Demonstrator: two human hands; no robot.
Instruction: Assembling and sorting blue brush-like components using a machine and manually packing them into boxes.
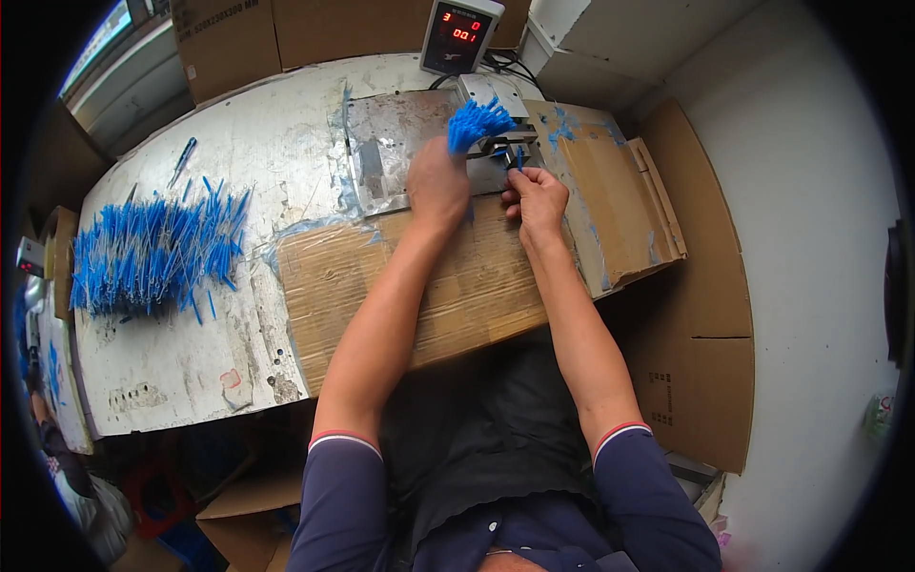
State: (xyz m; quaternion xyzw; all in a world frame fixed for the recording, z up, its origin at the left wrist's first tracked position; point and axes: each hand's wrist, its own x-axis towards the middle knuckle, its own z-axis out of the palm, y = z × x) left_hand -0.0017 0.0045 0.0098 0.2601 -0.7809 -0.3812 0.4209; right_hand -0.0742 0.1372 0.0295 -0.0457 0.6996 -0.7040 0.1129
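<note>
My left hand [440, 183], slightly blurred, is closed around a bundle of thin blue sticks [478, 124], whose ends fan out above the fist. My right hand [540, 200] is beside it, thumb and forefinger pinched at the lower end of a single thin blue stick [519, 156]. That stick stands against a small metal fixture [505, 145] with dark parts. Under both hands lies a metal plate [396, 133] on the bench. My left hand hides part of the plate and the lower part of the bundle.
A large pile of blue sticks with pale, wire-like ends [157, 250] covers the bench's left side, with a pen [182, 162] behind it. A counter box with red digits [461, 36] stands at the back. Taped cardboard [410, 286] covers the front edge; a carton [610, 181] sits right.
</note>
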